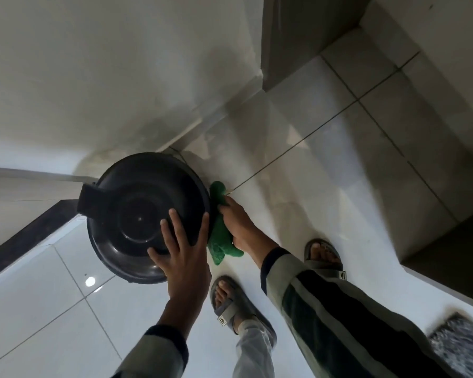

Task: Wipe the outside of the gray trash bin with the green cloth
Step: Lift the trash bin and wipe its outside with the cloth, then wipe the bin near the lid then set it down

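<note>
1 gray trash bin (pixel 137 214), 1 green cloth (pixel 219 227), 2 hands, 2 sandalled feet. Bin seen from above w/ lid on, so contents can't be told; round, dark gray, glossy, w/ a flat tab sticking out on its far-left edge. It stands on the tiled floor (pixel 325 165), close to the wall. Left hand (pixel 182 249) lies flat on the lid's near edge, fingers spread, grip open. Right hand (pixel 239 222) just right of the bin, grip closed on the cloth, pressing it vs the bin's side.
</note>
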